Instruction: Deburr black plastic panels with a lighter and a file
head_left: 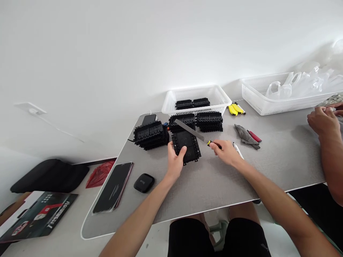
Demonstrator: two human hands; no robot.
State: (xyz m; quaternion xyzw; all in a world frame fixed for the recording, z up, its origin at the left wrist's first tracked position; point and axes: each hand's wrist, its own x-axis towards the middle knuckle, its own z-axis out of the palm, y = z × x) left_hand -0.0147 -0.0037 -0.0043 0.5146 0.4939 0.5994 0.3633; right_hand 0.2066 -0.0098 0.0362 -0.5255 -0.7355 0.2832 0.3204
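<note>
The head camera looks forward and down — near, over the table [214, 185] — facing the wall [120, 53].

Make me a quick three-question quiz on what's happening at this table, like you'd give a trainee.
1. What does the person's left hand hold?
2. True or false: the person's right hand holds a long, flat, grey metal tool.
3. Which lies beside the crumpled grey cloth?
A) a white wall socket
B) a slim red object
C) a small black rounded case

Key:
1. A black, rectangular, tooth-edged plastic piece.
2. True.
3. B.
</note>
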